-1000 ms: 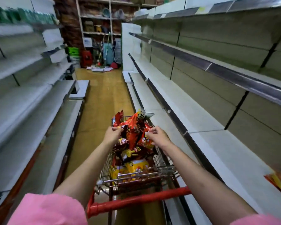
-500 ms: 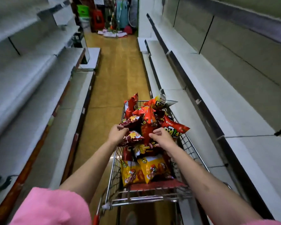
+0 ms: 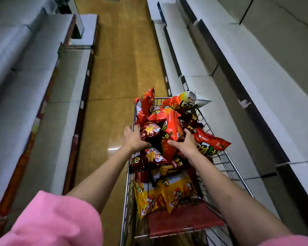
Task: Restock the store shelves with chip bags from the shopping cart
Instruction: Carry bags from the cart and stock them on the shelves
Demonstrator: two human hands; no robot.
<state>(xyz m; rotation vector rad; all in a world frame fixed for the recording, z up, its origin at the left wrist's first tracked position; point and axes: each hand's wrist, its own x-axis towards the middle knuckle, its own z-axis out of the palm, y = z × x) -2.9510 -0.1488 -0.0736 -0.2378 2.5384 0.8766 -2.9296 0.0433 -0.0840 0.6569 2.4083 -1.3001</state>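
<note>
A pink fleecy sleeve [image 3: 48,222] fills the bottom left corner, cut off by the frame edge; only a sliver of its twin shows at bottom right. 2 bare forearms reach forward over a wire shopping cart [image 3: 226,167] whose handle lies out of view. Its near end holds a flat red panel [image 3: 183,221], and above that lie 2 glossy yellow bags [image 3: 167,194], crinkled and partly buried. Further in, dark maroon bags [image 3: 151,158] and bright red bags [image 3: 172,126] pile above the rim — how many lie underneath is hidden. The left hand [image 3: 134,139] presses spread fingers against the left side of the heap, beside a maroon bag; whether it actually grasps one I cannot tell. The right hand [image 3: 186,144] curls around a long red bag, fingertips hidden behind the foil. 1 red bag [image 3: 212,142] juts over the right rim. Pale, smooth shelves [image 3: 247,71] flank the cart on both sides, the left ones blurred. A tan floor [image 3: 121,59] runs ahead.
</note>
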